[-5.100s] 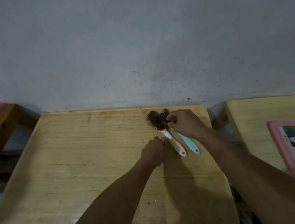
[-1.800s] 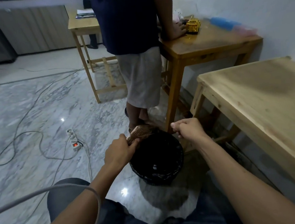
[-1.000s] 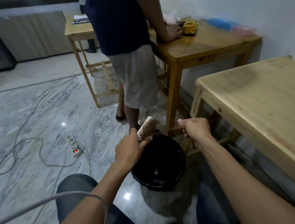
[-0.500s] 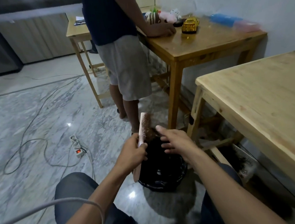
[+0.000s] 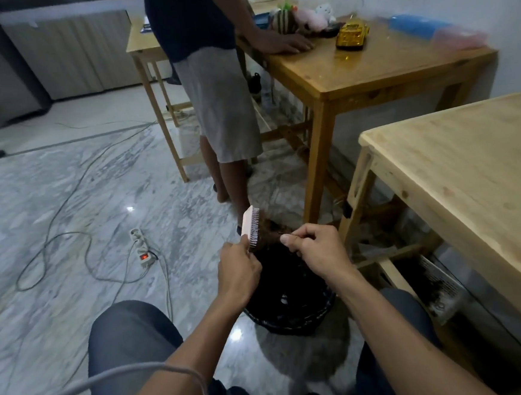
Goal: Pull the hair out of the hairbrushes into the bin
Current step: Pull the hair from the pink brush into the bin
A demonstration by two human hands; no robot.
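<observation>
My left hand (image 5: 238,269) grips the handle of a pink hairbrush (image 5: 250,227), held upright on edge with its bristles facing right. A clump of brown hair (image 5: 269,229) sticks out of the bristles. My right hand (image 5: 314,249) pinches that clump between thumb and fingers, just right of the brush. Both hands hover over a black bin (image 5: 289,301) that stands on the floor between my knees. The brush handle is hidden inside my left fist.
A pale wooden table (image 5: 470,187) stands at the right. Beyond it a person (image 5: 212,76) leans a hand on a darker table (image 5: 382,60) with a yellow toy car and soft toys. A power strip (image 5: 140,247) and cables lie on the marble floor at the left.
My right hand has closed from spread fingers into a pinch on the hair. The brush stays upright over the bin; earlier it was carried there from the table.
</observation>
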